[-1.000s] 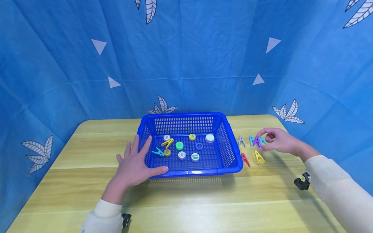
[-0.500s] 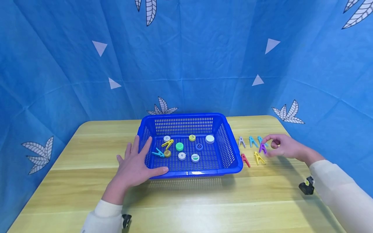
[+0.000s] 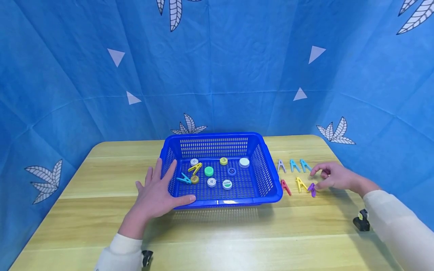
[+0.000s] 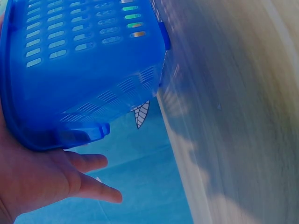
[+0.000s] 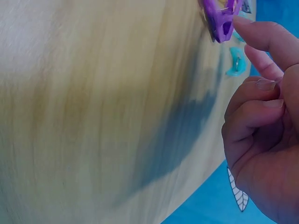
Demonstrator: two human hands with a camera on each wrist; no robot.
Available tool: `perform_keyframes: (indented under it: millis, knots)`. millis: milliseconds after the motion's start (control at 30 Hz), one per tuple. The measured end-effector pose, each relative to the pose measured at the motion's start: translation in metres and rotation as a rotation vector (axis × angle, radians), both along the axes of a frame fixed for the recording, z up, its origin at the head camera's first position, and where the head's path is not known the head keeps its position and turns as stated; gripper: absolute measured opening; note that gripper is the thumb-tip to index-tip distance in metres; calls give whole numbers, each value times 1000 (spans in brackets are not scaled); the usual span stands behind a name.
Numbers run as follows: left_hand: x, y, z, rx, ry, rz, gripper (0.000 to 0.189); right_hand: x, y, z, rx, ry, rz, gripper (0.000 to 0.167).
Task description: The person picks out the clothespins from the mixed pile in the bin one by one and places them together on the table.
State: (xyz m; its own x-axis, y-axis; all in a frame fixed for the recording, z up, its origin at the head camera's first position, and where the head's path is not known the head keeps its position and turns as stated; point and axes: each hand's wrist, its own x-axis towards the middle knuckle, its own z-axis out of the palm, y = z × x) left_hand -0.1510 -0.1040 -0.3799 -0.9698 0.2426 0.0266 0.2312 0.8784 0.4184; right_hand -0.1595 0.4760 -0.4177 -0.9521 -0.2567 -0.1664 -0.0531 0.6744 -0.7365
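The left hand lies over the front left corner of a blue plastic basket, fingers spread and thumb along the front rim. In the left wrist view the fingers stretch out past the basket wall. To the right of the basket, the right hand has its thumb tip at a purple clothespin. Its index finger stands apart from the thumb, and the other fingers curl inward. A yellow clothespin lies just left of the purple one; a light blue clothespin is behind it.
Another light blue clothespin, a pale lilac one and a red one lie between basket and right hand. Inside the basket are several bottle caps, including a green cap, plus a yellow clothespin and a blue one.
The purple clothespin has come from among the light blue ones toward the front right, beside the yellow one. The right hand moved with it, and its index finger now stands off the clothespin. Left hand unchanged.
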Motion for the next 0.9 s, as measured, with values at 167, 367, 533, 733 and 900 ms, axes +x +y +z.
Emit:
perform_keyframes:
  millis: [167, 367, 533, 733, 900]
  knots:
    - [-1, 1, -1, -10, -10, -2, 132, 2, 1, -4, 2, 5, -8, 37]
    - [0, 1, 0, -15, -16, -6, 129, 6, -3, -5, 19, -10, -27, 38]
    - [0, -1, 1, -2, -15, -3, 126, 4, -7, -6, 64, -17, -6, 39]
    - [-1, -2, -1, 1, -12, -8, 126, 4, -4, -8, 91, 24, -31, 35]
    - [-1, -1, -2, -7, -8, -6, 129, 5, -1, -6, 115, 58, -42, 28]
